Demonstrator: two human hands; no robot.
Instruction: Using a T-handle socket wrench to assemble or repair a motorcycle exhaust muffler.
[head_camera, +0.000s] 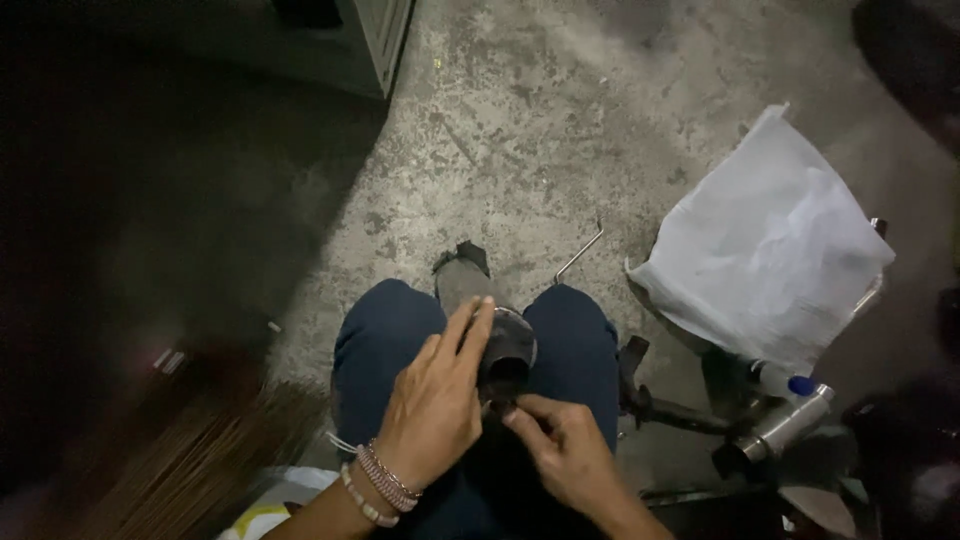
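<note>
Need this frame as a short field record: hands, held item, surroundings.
view: head camera, looking down at lap
left hand: fingers rest on the dark round object, beaded bracelets on wrist
right hand: fingertips pinch at the object's lower edge
support: object sits between the knees, dark blue trousers
floor: stained concrete
right side: white sheet, metal frame
left side: bundle of thin sticks, blurred
lighting: dim, edges dark

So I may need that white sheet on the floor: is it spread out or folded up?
Spread out. The white sheet drapes open, wrinkled, over something beside the person's knee, corners showing.
</note>
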